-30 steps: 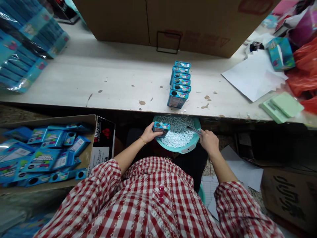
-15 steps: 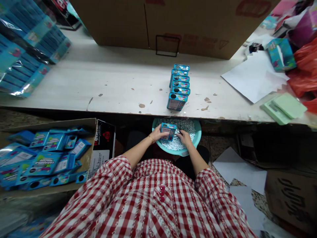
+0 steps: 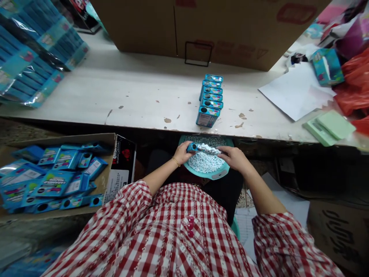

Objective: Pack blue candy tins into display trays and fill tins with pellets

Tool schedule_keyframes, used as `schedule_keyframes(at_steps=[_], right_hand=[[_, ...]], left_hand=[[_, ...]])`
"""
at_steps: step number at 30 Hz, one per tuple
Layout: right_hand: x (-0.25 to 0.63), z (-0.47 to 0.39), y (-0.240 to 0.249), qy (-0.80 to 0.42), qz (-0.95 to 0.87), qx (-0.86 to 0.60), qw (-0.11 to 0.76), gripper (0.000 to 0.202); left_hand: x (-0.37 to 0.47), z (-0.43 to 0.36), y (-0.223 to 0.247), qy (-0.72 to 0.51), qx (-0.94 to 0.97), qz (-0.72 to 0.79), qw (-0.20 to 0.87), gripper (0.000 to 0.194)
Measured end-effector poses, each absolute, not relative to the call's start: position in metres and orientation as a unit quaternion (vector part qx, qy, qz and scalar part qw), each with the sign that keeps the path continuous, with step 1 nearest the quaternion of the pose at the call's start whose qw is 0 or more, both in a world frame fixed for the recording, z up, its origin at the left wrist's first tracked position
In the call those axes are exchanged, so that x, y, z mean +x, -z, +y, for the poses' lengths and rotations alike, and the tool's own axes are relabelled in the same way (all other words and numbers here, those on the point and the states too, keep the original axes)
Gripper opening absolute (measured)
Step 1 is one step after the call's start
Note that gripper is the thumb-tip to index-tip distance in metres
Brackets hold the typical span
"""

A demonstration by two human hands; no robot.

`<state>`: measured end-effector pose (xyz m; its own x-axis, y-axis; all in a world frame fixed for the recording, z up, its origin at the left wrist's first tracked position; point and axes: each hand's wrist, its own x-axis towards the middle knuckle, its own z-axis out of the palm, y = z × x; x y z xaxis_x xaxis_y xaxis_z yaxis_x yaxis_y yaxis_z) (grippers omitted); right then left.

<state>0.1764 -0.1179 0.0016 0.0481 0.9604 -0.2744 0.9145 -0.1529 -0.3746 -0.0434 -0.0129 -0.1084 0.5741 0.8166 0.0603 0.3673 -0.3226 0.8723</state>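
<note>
My left hand is closed round a small blue candy box, whose dark round opening faces up. To its right, over the bowl, my right hand grips what looks like a small scoop, its body mostly hidden under a long heap of white candies. That heap reaches up to the box. Below both hands is a turquoise bowl full of small white candies. On the table edge ahead stands a row of several blue candy boxes, upright, with their round openings on top.
A carton of blue boxes sits at my left. Wrapped packs lie on the white table. A large cardboard box stands at the back. Paper, a green container and red plastic lie at right.
My right hand has come up out of the candies and moved right, now with a heaped load. The box in my left hand has turned so that its opening faces up.
</note>
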Motion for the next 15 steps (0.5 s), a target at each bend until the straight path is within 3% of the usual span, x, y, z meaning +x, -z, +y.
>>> schedule_keyframes(at_steps=[3,6,15], right_hand=[[0.158,-0.107,-0.031,-0.151,-0.669,-0.724,-0.081,0.035],[0.146,-0.098,-0.047,-0.109,-0.683,-0.707,-0.145,0.035],[0.133,-0.093,-0.051,-0.098,-0.692,-0.695,-0.171,0.033]], left_hand=[[-0.038,-0.014,0.111,-0.238,0.793,0.388,0.405,0.039],[-0.037,-0.014,0.113,-0.229,0.801,0.391,0.391,0.038],[-0.033,-0.013,0.113,-0.210,0.806,0.404,0.378,0.040]])
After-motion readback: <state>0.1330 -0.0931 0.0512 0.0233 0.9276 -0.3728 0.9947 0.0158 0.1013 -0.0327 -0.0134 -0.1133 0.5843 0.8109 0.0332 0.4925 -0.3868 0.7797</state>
